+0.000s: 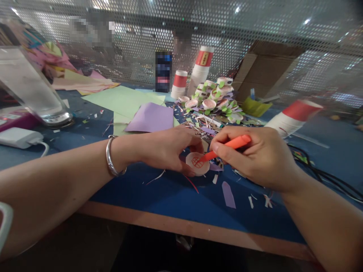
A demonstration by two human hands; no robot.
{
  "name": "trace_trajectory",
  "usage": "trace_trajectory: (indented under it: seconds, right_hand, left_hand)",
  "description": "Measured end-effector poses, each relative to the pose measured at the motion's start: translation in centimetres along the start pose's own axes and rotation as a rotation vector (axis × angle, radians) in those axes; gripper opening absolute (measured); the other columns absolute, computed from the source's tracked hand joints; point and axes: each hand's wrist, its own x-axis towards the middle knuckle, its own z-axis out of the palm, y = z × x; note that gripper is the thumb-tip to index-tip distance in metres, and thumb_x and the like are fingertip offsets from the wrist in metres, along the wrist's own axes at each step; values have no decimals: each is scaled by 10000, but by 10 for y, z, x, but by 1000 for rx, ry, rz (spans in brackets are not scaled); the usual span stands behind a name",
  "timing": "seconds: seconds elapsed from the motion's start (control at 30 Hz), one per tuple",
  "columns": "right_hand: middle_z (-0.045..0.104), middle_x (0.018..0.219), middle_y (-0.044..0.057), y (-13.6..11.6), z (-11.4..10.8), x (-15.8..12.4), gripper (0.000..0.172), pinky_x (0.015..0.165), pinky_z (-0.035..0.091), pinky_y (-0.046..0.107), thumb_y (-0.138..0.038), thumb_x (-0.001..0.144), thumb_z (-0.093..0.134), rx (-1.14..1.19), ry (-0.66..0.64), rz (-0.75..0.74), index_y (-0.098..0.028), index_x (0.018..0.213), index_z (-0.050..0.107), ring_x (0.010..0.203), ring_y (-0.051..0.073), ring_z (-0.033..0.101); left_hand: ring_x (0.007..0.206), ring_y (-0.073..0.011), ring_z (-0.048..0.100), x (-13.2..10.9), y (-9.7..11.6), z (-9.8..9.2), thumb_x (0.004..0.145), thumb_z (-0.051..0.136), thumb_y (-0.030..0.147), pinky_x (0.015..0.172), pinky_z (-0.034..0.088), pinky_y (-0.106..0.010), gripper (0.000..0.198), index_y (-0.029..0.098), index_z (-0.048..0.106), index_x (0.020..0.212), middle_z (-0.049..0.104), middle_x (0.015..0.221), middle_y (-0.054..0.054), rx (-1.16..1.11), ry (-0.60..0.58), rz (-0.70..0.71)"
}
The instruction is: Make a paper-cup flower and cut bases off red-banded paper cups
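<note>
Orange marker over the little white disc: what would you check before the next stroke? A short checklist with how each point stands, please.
1. Orange marker gripped: ok, between the right hand's thumb and fingers.
2. Tip on target: ok, it points down at the crossed-line drawing and appears to touch it.
3. White disc held: ok, the left hand's thumb and fingers are at its edge.
4. Surroundings free of scraps: not ok, paper bits lie close by, including a purple strip.
5. Ink dry: cannot tell from this view.
</note>
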Motion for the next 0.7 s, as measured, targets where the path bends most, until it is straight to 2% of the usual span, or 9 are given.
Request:
trace_trajectory:
  seconds: [0.13,0.33,0.53,0.7]
  right_hand:
    - [515,496,-64,0,-2,1,202,412,292,258,-201,854,632,-26,7,22,-218,654,646,419,83,387]
    - [469,470,-72,0,-2,1,210,399,272,261,-214,853,625,-29,6,53,-221,643,628,400,80,348]
    - [531,503,-58,1,-2,1,203,406,294,254,-194,847,639,-42,25,31,-218,645,637,425,86,401]
    - [473,462,-76,-2,-2,-1,207,392,282,240,-194,864,633,9,16,27,-213,658,647,400,73,366]
  left_hand:
    - [1075,-234,590,-1,2,-1,763,822,336,885,431,-320,432,184,678,1141,673,1145,-57,-1,-12,-18]
    - [1066,-233,593,0,2,-2,759,814,344,873,433,-315,442,191,675,1149,677,1142,-54,-5,-11,-21]
    - [1073,-232,586,0,4,-3,763,813,339,875,434,-321,451,184,675,1164,667,1153,-55,-11,-14,-21]
    - [1073,-237,585,0,0,-2,778,820,347,894,427,-330,416,178,680,1131,674,1135,-63,8,-11,16]
